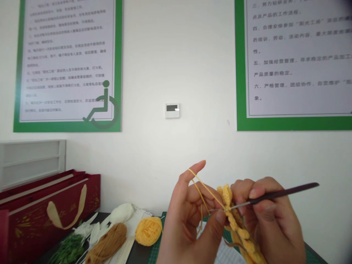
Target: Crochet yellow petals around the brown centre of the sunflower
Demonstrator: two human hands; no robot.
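My left hand (189, 223) pinches the edge of a yellow crocheted piece (243, 238) between thumb and fingers. Its index finger is raised, with a strand of yellow yarn (205, 184) looped over it and running down to the stitches. In my right hand (272, 216) is a crochet hook (286, 192) with a dark handle and a thin metal shaft. The hook's shaft meets the crocheted piece at the left fingertips. The piece hangs down between both hands, its lower end cut off by the frame.
On the dark table are a yellow yarn ball (149, 231), a brown skein (107, 244), white yarn (122, 213) and green yarn (68, 249). Red gift bags (55, 212) stand at left. A green cutting mat (154, 253) and paper (225, 251) lie below my hands.
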